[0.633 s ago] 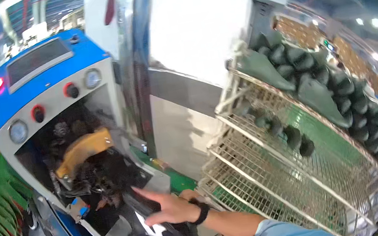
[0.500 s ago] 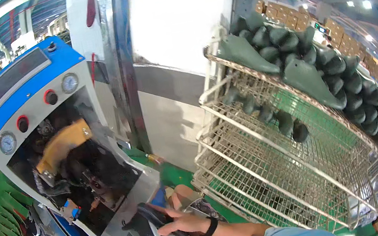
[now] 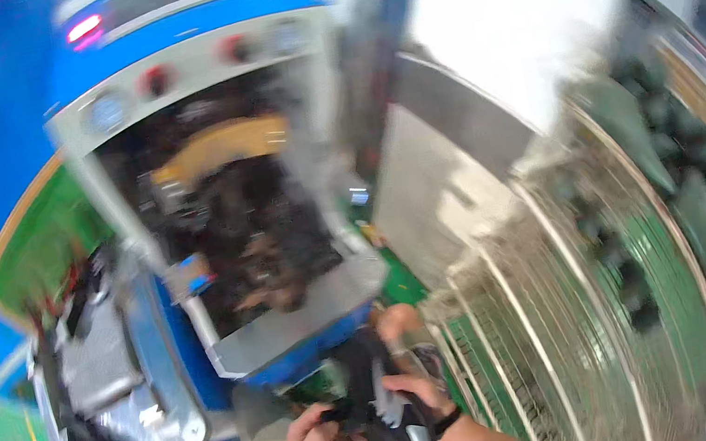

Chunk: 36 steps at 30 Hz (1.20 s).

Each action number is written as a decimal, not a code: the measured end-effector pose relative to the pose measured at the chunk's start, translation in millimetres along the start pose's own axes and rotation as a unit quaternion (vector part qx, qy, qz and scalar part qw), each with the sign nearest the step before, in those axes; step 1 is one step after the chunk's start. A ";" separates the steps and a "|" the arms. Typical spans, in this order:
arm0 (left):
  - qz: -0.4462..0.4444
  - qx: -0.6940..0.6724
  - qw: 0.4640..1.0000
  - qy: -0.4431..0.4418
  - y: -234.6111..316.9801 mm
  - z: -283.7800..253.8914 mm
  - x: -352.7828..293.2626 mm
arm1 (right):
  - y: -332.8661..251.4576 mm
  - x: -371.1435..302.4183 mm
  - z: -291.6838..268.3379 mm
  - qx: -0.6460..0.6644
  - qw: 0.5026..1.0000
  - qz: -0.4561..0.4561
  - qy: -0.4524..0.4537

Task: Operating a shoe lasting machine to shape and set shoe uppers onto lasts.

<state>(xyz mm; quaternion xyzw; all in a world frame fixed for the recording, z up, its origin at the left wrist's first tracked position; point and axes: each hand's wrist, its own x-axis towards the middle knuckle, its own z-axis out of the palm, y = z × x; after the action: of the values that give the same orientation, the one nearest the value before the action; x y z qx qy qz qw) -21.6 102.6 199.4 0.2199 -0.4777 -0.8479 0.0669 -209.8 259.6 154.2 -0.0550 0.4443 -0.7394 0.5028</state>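
Note:
Low in the middle, in front of my lap, is a black shoe upper [image 3: 364, 379] with pale grey and white parts, smeared by motion. My right hand [image 3: 422, 394] grips its right side, with a dark band on the wrist. From the left, my left hand [image 3: 305, 439] is closed on a black part of it [image 3: 337, 409]; blur hides that part's exact shape. Just beyond the upper stands a blue and grey machine [image 3: 300, 320], its front opening holding a curved yellow-brown piece [image 3: 222, 146] over dark mechanisms.
A wire rack [image 3: 568, 315] stands close on my right, with many dark green shoe lasts [image 3: 703, 225] on top and several inside. Left of the machine sits a blue-edged cart or bin [image 3: 191, 428] with grey and dark items. Behind it is a green panel [image 3: 44, 237] with a wooden edge.
The view has swung left, so machine and rack appear farther right. My left hand has come up into fuller view, and both hands keep hold of the shoe upper.

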 end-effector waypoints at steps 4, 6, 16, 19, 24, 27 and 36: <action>0.045 0.085 0.995 -0.007 9.4 5.1 11.9 | -62.6 30.4 25.3 -0.080 0.982 -0.169 -0.021; 0.052 0.116 0.992 0.012 14.5 14.0 17.3 | -100.0 35.1 68.6 -0.148 0.971 -0.187 -0.033; 0.116 -0.119 0.986 -0.023 73.1 13.3 105.7 | -209.4 98.8 205.5 -0.491 0.833 -0.246 -0.063; 0.107 -0.208 0.971 -0.042 74.5 8.7 131.7 | -212.3 148.1 199.1 -0.635 0.697 -0.322 -0.088; 0.063 -0.346 0.933 -0.072 52.9 -5.8 150.3 | -192.3 159.9 244.6 -0.856 0.478 -0.196 -0.020; 0.073 -0.365 0.927 -0.049 54.1 -20.5 141.2 | -182.4 180.6 242.6 -0.848 0.478 -0.229 -0.015; 0.032 -0.147 0.988 -0.024 26.6 -46.1 110.5 | -163.2 174.2 238.0 -0.806 0.476 -0.348 0.055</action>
<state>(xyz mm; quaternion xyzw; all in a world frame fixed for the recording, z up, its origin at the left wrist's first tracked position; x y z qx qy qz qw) -102.9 16.6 167.0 0.1721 -0.3565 -0.9112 0.1139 -282.5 -5.3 349.4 -0.5451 0.8160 -0.1716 -0.0870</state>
